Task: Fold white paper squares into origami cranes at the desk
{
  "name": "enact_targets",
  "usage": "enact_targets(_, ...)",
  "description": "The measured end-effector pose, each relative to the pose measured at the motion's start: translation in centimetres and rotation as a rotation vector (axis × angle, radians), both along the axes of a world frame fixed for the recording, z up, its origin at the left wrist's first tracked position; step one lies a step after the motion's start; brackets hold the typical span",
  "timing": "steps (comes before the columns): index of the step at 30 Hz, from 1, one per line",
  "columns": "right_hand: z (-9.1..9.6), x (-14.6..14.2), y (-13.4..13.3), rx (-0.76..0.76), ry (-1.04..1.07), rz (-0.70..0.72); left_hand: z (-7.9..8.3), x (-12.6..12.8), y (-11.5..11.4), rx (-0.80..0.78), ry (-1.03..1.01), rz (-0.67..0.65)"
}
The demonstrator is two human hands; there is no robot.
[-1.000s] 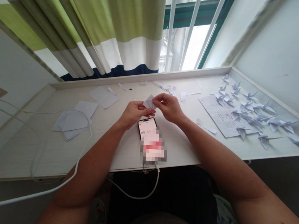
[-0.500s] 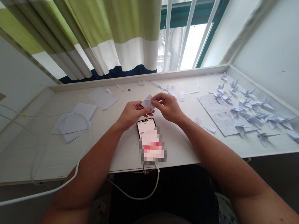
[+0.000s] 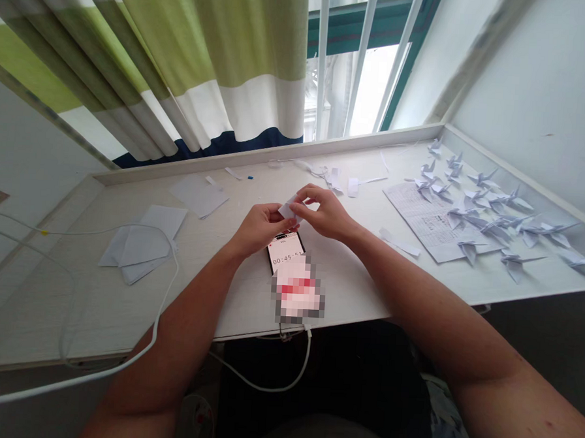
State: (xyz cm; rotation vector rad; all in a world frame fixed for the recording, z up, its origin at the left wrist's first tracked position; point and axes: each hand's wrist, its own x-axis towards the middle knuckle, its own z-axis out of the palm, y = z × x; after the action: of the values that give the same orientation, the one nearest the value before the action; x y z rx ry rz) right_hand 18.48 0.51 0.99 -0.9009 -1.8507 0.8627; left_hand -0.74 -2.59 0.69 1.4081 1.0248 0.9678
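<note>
A small piece of folded white paper point(image 3: 286, 209) is held between both hands above the desk, just beyond the phone. My left hand point(image 3: 261, 228) grips its left and lower side, thumb toward me. The fingers of my right hand point(image 3: 325, 212) pinch its upper right part and cover much of it. Below the hands a phone point(image 3: 283, 252) lies face up, its screen showing a running time and its lower part blurred out. Several folded paper cranes point(image 3: 478, 222) stand at the right of the desk, some on a printed sheet point(image 3: 414, 225).
Loose white sheets point(image 3: 147, 241) lie at the left, with another sheet point(image 3: 200, 194) behind them. Paper scraps point(image 3: 334, 179) are strewn near the back ledge. A white cable point(image 3: 170, 291) loops over the left side and my left arm. A curtain point(image 3: 261, 60) hangs behind the desk.
My right fingers have shifted over the folded paper, which now shows a narrower face and is turned differently. The view has moved slightly; the phone's time digits show more fully.
</note>
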Motion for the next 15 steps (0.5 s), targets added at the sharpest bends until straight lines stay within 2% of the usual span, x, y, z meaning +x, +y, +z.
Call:
enact_targets(4,0.04,0.05,0.08,0.019,-0.084,-0.003,-0.05,0.12,-0.02,-0.005,0.008,-0.011)
enact_targets(11,0.28,-0.08,0.02,-0.162,0.057,0.098,0.32,0.02,-0.3,-0.017,0.019,0.011)
enact_targets(15,0.19,-0.16,0.08,-0.144,0.062,0.049,0.55,-0.32,-0.28,-0.039,-0.006,-0.049)
